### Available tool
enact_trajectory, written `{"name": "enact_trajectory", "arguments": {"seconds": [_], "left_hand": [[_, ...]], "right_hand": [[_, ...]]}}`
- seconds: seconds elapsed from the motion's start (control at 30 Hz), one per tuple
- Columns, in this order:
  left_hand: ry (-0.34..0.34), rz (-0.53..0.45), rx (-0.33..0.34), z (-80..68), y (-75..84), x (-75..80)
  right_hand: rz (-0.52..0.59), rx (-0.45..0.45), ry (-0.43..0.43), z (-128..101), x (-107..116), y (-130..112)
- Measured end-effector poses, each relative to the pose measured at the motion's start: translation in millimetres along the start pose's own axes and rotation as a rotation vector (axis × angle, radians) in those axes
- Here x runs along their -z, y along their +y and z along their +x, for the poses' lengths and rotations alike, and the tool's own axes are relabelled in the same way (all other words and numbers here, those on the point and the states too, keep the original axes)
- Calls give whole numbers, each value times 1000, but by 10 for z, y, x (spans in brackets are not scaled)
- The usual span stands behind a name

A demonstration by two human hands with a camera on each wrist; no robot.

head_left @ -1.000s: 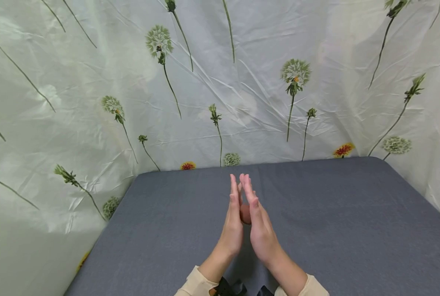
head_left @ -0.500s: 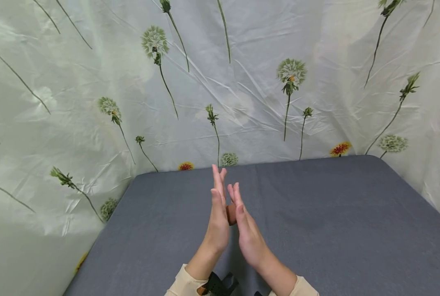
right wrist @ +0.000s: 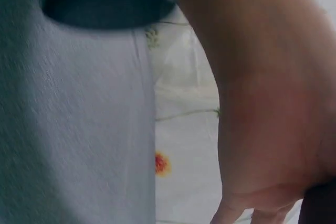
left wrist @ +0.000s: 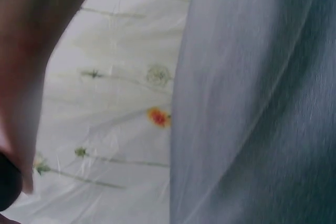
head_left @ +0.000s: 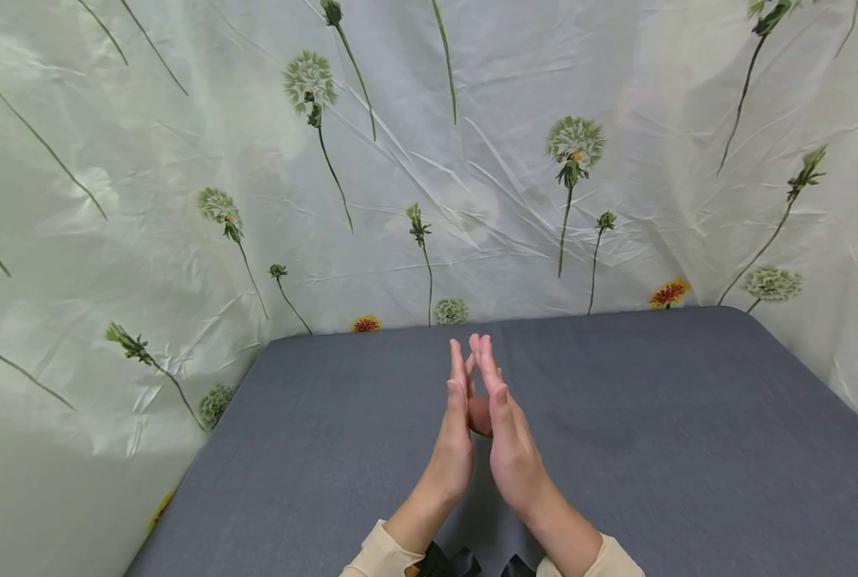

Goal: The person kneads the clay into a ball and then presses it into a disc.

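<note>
A reddish-brown rounded lump [head_left: 480,417] sits between the two palms, above the grey table. My left hand [head_left: 452,449] presses it from the left and my right hand [head_left: 515,453] from the right, both with straight fingers pointing forward and up. The fingertips come close together at the top, while the wrists stand apart. Most of the lump is hidden by the palms. In the left wrist view, a dark rounded shape [left wrist: 9,182] shows beside the edge of the left hand [left wrist: 18,103]. The right wrist view has the right palm [right wrist: 268,145] with a dark shape [right wrist: 320,203] at its edge.
A grey cloth-covered table [head_left: 652,449] spreads under the hands. Behind it and along the sides hangs a pale sheet [head_left: 400,160] printed with dandelions. Black wrist-worn gear [head_left: 452,561] shows by the cream sleeves [head_left: 381,553].
The hands first shifted left, the left sliding forward and the right back along the lump. They have since come back right, with fingertips nearly level. The lump stays between the palms.
</note>
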State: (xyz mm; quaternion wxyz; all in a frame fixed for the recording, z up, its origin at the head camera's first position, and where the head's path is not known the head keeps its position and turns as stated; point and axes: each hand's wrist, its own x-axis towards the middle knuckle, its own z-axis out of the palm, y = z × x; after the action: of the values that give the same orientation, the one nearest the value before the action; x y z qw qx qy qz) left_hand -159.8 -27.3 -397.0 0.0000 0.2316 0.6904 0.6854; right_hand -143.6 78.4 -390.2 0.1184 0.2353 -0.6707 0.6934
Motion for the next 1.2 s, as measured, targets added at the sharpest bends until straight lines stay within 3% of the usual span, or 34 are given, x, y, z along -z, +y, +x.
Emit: {"name": "enact_trajectory", "arguments": {"seconds": [0.2,0.3,0.43,0.6,0.7,0.93,1.1,1.2], "left_hand": [[-42,152,-82,-99,116,-122],[-7,164,-122,-101,173,-77],[79,130,-158,-37,247,91],[162,103,-115,66,220,300],[175,93,-64,101,106,317],[73,119,-13,32,-57,67],[-1,185,-65,-70,26,-104],[-5,204,-99,-103,108,-119]], "right_hand": [[34,-40,17,74,130,25],[59,-66,-15,69,89,59],[91,-110,-89,-10,-93,107],[125,-123,-148,-127,-278,95],[92,-82,-129,-142,-271,63],[17,2,-4,-38,-45,-5],[15,-38,41,57,105,5],[36,-70,23,70,110,47]]}}
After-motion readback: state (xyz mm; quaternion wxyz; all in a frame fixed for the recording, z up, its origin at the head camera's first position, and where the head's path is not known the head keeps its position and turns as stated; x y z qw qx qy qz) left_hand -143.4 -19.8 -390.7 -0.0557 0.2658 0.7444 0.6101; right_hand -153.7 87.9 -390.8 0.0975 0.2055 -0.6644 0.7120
